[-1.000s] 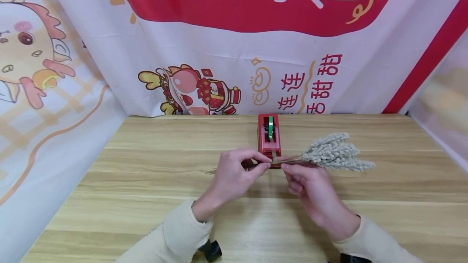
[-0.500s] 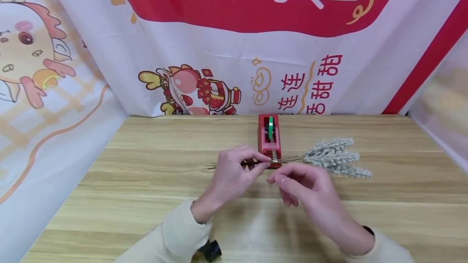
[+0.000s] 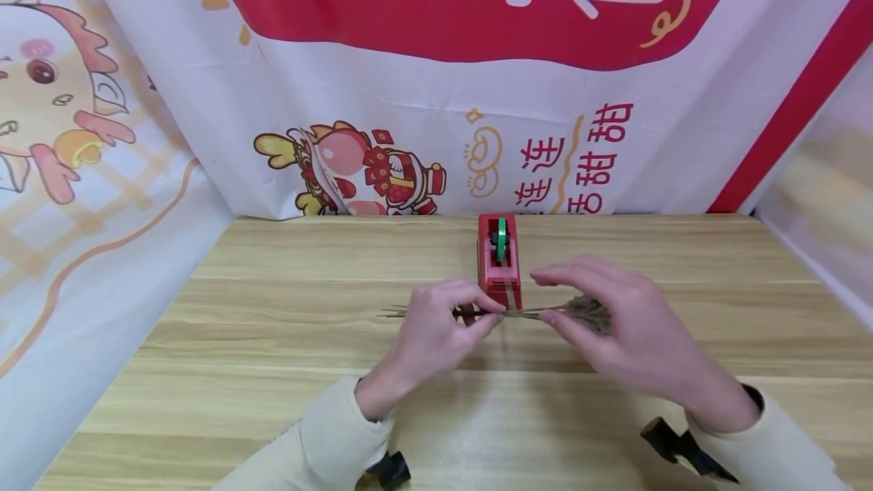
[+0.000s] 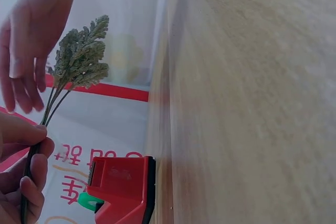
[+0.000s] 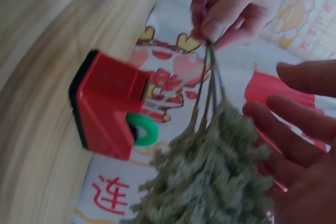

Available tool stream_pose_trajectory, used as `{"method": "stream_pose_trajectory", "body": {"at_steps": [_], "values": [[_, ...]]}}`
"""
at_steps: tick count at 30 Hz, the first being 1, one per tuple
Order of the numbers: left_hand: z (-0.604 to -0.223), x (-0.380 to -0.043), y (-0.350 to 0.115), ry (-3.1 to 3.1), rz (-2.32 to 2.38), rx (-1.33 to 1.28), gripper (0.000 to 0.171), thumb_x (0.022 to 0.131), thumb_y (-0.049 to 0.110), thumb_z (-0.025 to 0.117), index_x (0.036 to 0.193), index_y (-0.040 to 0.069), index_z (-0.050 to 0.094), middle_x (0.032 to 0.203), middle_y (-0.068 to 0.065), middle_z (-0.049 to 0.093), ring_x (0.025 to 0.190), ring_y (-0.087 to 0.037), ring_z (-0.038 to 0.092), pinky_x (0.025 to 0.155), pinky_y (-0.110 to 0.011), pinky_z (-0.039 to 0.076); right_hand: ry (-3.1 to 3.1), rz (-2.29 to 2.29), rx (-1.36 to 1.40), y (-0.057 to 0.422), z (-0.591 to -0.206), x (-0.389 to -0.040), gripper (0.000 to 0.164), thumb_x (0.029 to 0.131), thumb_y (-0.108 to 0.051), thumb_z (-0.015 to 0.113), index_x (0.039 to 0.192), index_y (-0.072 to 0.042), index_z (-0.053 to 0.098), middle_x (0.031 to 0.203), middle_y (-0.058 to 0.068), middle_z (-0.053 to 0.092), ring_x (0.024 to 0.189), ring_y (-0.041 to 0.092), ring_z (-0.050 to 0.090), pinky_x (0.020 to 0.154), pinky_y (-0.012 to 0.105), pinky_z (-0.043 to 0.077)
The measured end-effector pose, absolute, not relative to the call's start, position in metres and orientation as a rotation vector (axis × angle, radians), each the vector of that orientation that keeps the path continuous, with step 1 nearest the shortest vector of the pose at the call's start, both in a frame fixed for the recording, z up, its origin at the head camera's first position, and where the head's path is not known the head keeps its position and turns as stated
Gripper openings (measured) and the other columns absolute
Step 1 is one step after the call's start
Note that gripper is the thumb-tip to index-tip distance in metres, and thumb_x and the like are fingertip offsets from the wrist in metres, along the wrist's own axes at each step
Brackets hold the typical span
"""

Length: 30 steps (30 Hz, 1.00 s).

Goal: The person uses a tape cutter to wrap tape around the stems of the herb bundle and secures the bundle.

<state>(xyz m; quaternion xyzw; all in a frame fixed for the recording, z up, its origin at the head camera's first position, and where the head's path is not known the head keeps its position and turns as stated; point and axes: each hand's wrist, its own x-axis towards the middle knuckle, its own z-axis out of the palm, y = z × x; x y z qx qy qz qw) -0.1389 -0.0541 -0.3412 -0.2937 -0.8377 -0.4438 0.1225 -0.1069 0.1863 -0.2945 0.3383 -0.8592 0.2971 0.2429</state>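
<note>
My left hand (image 3: 439, 328) pinches the thin stems of a bunch of pale grey-green artificial flower sprigs (image 5: 210, 166) between thumb and fingers. The bunch lies sideways, heads toward the right and stem ends sticking out left of the hand. My right hand (image 3: 634, 324) spreads its fingers beside the heads, with a gap between thumb and fingers; in the head view it covers most of them. Just beyond the stems stands a red tape dispenser (image 3: 499, 267) with a green roll (image 5: 143, 129). A faint clear strip seems to run from the dispenser toward the stems.
A wooden tabletop (image 3: 286, 271) lies under both hands. Behind it hangs a white cloth backdrop (image 3: 423, 89) with red print and cartoon figures. More printed cloth (image 3: 157, 195) closes the left side. Small black cameras sit at both wrists.
The right hand has let go of the stems, moved right and opened around the flower heads. The left hand keeps its pinch, and the stems sit slightly nearer to me.
</note>
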Motion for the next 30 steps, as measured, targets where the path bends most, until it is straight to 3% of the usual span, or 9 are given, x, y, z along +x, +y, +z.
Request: {"method": "stream_pose_trajectory", "body": {"at_steps": [5,11,19,26,30], "values": [[-0.343,-0.139,-0.054,-2.449,-1.285,-0.876,0.006,0.090,0.007,0.083,0.094,0.010,0.083,0.095,-0.003,0.081,0.079,-0.010,0.069,0.067,-0.022,0.057,-2.421,0.621,1.001,0.195,-0.301,-0.117,0.048,0.081,-0.011,0.090,0.126,-0.017,0.075,0.118,-0.003,0.078,0.107,0.019,0.074,0.089,0.047,0.061],[-0.343,-0.140,-0.054,-2.442,-1.287,-0.876,0.005,0.090,0.007,0.083,0.093,0.011,0.083,0.094,-0.003,0.081,0.080,-0.012,0.071,0.068,-0.017,0.054,-2.536,0.554,1.041,0.202,-0.306,-0.123,0.040,0.085,-0.019,0.089,0.123,-0.020,0.078,0.117,-0.008,0.079,0.107,0.018,0.074,0.098,0.055,0.056],[-0.341,-0.138,-0.055,-2.456,-1.295,-0.848,0.004,0.090,0.008,0.083,0.093,0.011,0.083,0.095,-0.004,0.081,0.079,-0.010,0.069,0.066,-0.018,0.054,-2.616,0.505,1.057,0.203,-0.311,-0.127,0.028,0.090,-0.019,0.085,0.117,-0.021,0.082,0.104,-0.016,0.081,0.094,0.004,0.072,0.103,0.054,0.049],[-0.336,-0.139,-0.058,-2.618,-1.321,-0.809,0.008,0.096,0.015,0.079,0.102,0.014,0.083,0.100,0.002,0.081,0.076,-0.005,0.065,0.068,-0.021,0.055,-2.441,0.378,1.047,0.198,-0.316,-0.128,0.024,0.082,-0.020,0.091,0.105,-0.023,0.085,0.091,-0.015,0.081,0.083,0.003,0.072,0.093,0.048,0.054],[-0.336,-0.141,-0.060,-2.736,-1.301,-0.789,0.017,0.103,0.024,0.070,0.111,0.014,0.082,0.101,0.002,0.082,0.075,-0.005,0.063,0.071,-0.024,0.053,-2.339,0.313,1.050,0.197,-0.317,-0.128,0.026,0.076,-0.020,0.093,0.101,-0.022,0.086,0.088,-0.011,0.081,0.081,0.007,0.073,0.088,0.045,0.054]]}}
